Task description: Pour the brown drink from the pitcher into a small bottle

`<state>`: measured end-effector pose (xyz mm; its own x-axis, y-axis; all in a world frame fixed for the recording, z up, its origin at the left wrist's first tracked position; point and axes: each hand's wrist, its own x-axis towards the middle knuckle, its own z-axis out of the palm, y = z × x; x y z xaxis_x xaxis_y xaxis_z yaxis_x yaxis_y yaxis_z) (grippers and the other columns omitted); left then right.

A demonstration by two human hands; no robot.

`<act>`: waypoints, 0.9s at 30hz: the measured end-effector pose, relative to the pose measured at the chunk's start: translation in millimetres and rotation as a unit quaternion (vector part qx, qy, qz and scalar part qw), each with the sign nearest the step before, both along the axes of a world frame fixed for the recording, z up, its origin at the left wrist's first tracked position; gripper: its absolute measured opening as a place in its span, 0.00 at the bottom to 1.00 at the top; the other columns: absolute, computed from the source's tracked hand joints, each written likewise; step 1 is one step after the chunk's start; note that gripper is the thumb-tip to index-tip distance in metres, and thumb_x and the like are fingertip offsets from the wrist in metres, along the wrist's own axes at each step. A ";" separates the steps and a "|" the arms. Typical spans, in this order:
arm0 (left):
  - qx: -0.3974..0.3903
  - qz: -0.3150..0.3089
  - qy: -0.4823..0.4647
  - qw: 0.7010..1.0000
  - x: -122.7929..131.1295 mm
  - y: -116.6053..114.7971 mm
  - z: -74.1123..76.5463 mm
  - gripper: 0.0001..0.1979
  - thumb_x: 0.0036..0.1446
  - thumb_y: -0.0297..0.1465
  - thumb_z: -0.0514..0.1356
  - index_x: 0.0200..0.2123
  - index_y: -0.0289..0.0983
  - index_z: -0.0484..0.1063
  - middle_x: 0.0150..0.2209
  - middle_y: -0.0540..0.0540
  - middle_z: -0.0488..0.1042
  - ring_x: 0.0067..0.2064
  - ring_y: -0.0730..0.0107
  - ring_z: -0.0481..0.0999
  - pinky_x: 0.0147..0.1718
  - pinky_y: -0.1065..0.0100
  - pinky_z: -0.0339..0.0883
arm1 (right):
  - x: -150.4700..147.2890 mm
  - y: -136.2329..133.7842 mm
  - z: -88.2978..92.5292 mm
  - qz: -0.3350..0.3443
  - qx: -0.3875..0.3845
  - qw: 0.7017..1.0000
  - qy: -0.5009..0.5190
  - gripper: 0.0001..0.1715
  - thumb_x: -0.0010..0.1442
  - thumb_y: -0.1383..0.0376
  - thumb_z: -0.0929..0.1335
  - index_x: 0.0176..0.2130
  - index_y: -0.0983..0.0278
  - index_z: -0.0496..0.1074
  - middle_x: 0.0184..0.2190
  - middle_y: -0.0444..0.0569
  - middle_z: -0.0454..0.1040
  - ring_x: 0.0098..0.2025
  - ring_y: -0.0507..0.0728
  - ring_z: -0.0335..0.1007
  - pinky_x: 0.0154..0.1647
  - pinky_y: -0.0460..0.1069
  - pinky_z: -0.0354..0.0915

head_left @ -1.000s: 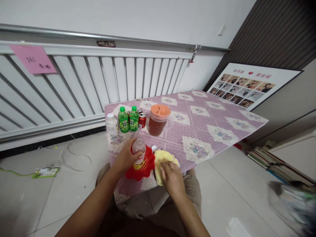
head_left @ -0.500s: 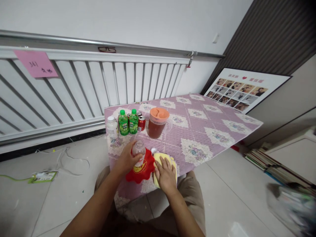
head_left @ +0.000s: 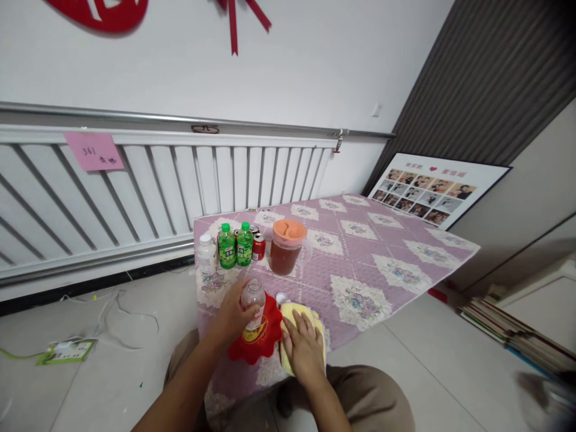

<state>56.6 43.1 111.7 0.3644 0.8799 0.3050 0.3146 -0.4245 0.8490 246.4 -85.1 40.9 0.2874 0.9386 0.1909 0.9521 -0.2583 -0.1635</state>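
My left hand is wrapped round a clear bottle with an open mouth, upright over a red scalloped tray. My right hand lies flat, fingers spread, on a folded yellow cloth beside the tray. A small round whitish cap rests just behind the cloth. Past my hands stands a pitcher of reddish-brown liquid with an orange lid. Two green bottles, a capped white bottle and several cans are grouped left of it.
A lilac patterned cloth covers the table. Behind it runs a white radiator with a pink note. A photo board leans at the far right. A power strip with cables lies on the floor at left.
The head view has tilted up, so everything sits lower and red wall decorations show at the top. Both hands keep their places on the bottle and the yellow cloth.
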 end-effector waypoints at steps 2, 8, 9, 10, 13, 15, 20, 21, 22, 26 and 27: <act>-0.004 -0.002 0.006 1.000 -0.8 -0.2 0.5 0.31 0.49 0.27 0.65 0.58 0.38 0.66 0.57 0.39 0.72 0.60 0.52 0.71 0.63 0.47 0.61 | -0.4 0.1 1.8 -0.007 -0.008 1.000 0.006 0.23 0.68 0.61 0.64 0.60 0.53 0.74 0.67 0.51 0.65 0.70 0.68 0.57 0.64 0.67 0.57; -0.019 -0.003 0.017 1.000 -2.6 -1.2 6.4 0.28 0.49 0.28 0.65 0.56 0.37 0.68 0.55 0.39 0.73 0.59 0.51 0.71 0.63 0.47 0.60 | 0.6 0.9 3.2 -0.012 -0.014 1.000 0.023 0.26 0.68 0.60 0.62 0.63 0.54 0.71 0.68 0.51 0.65 0.70 0.67 0.56 0.64 0.66 0.57; -0.018 -0.005 0.017 1.000 -2.3 -1.4 7.3 0.28 0.49 0.27 0.65 0.56 0.38 0.68 0.55 0.40 0.73 0.59 0.51 0.71 0.63 0.48 0.60 | 1.0 1.2 3.2 -0.015 -0.012 0.999 0.026 0.28 0.68 0.60 0.62 0.64 0.56 0.69 0.68 0.52 0.65 0.70 0.67 0.56 0.65 0.66 0.56; -0.017 -0.006 0.016 1.000 -1.8 -1.5 7.9 0.28 0.49 0.27 0.64 0.55 0.38 0.68 0.55 0.40 0.73 0.59 0.52 0.71 0.63 0.48 0.60 | 1.5 1.6 3.2 -0.018 -0.012 0.999 0.030 0.29 0.67 0.60 0.62 0.66 0.58 0.67 0.68 0.53 0.65 0.70 0.67 0.56 0.65 0.66 0.56; -0.014 -0.007 0.016 1.000 0.2 -1.2 7.1 0.27 0.47 0.26 0.64 0.54 0.37 0.69 0.54 0.40 0.73 0.58 0.52 0.71 0.62 0.49 0.61 | 3.0 2.8 1.4 -0.020 -0.017 0.999 0.045 0.31 0.67 0.60 0.62 0.67 0.62 0.66 0.67 0.55 0.65 0.71 0.67 0.56 0.66 0.66 0.55; -0.013 -0.001 0.014 1.000 1.3 -0.8 5.1 0.28 0.47 0.25 0.64 0.54 0.37 0.69 0.54 0.40 0.73 0.58 0.52 0.71 0.62 0.48 0.61 | 4.6 3.3 -3.4 -0.016 -0.010 0.998 0.058 0.30 0.66 0.60 0.62 0.65 0.61 0.68 0.67 0.55 0.65 0.70 0.68 0.56 0.66 0.67 0.55; -0.016 0.005 0.021 1.000 2.5 -0.6 2.6 0.28 0.47 0.25 0.63 0.54 0.38 0.69 0.54 0.40 0.73 0.57 0.54 0.71 0.61 0.49 0.61 | 16.3 1.1 -24.0 0.000 0.089 0.985 0.146 0.31 0.65 0.55 0.63 0.63 0.61 0.70 0.63 0.58 0.70 0.67 0.70 0.62 0.65 0.69 0.58; -0.018 0.006 0.023 1.000 2.6 -0.8 2.6 0.28 0.46 0.25 0.63 0.54 0.38 0.69 0.54 0.40 0.73 0.57 0.54 0.71 0.62 0.49 0.61 | 21.0 0.7 -25.3 0.004 0.121 0.976 0.179 0.31 0.65 0.53 0.63 0.62 0.62 0.71 0.62 0.58 0.72 0.66 0.69 0.64 0.64 0.68 0.59; -0.018 0.008 0.024 1.000 2.8 -1.0 2.7 0.29 0.46 0.25 0.63 0.54 0.37 0.69 0.54 0.39 0.73 0.58 0.53 0.71 0.62 0.48 0.61 | 26.7 1.0 -23.9 0.004 0.150 0.965 0.214 0.31 0.65 0.52 0.62 0.61 0.62 0.71 0.61 0.59 0.73 0.64 0.69 0.66 0.64 0.67 0.60; -0.018 0.017 0.022 0.999 4.0 -1.9 1.0 0.29 0.46 0.25 0.63 0.54 0.38 0.70 0.56 0.39 0.74 0.59 0.52 0.71 0.63 0.47 0.61 | 59.0 16.2 12.3 -0.045 0.231 0.912 0.335 0.32 0.62 0.47 0.64 0.57 0.63 0.73 0.58 0.60 0.75 0.61 0.68 0.69 0.63 0.64 0.63; -0.019 0.016 0.020 1.000 4.4 -2.1 -0.1 0.28 0.46 0.26 0.63 0.54 0.38 0.70 0.56 0.39 0.74 0.60 0.52 0.72 0.63 0.47 0.61 | 68.5 24.8 27.1 -0.061 0.250 0.898 0.357 0.32 0.61 0.47 0.65 0.56 0.63 0.73 0.58 0.60 0.75 0.61 0.68 0.69 0.63 0.64 0.63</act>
